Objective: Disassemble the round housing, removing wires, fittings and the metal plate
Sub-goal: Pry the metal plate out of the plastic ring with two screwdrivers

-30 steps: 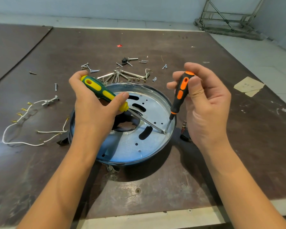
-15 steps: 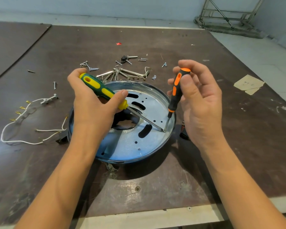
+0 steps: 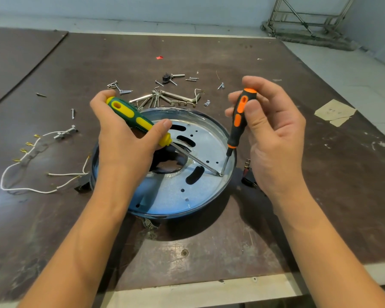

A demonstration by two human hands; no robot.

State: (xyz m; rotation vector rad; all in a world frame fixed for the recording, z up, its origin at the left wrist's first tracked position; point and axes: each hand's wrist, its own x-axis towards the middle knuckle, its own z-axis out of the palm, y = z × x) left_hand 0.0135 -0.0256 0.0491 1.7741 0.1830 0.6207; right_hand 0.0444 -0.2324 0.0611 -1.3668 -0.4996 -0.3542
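Observation:
The round housing point(image 3: 209, 202) lies on the dark table, with its perforated metal plate point(image 3: 176, 192) inside. My left hand point(image 3: 122, 147) grips a green-and-yellow screwdriver point(image 3: 138, 121) whose long shaft slants down to the plate's right edge. My right hand point(image 3: 273, 138) pinches a black-and-orange screwdriver point(image 3: 239, 121), held nearly upright. Both tips meet at a screw point(image 3: 221, 174) near the housing's right rim. A white wire harness point(image 3: 31, 156) with brass terminals lies loose to the left of the housing.
Loose screws and metal brackets point(image 3: 165, 97) are scattered behind the housing. A small black fitting point(image 3: 166, 77) lies further back. A black part point(image 3: 248, 176) sits against the housing's right side. Paper scraps point(image 3: 335, 112) lie at the far right. The table's front edge point(image 3: 198, 290) is near me.
Both hands and screwdrivers stay at the same screw. My right hand's fingers have shifted slightly on the orange handle.

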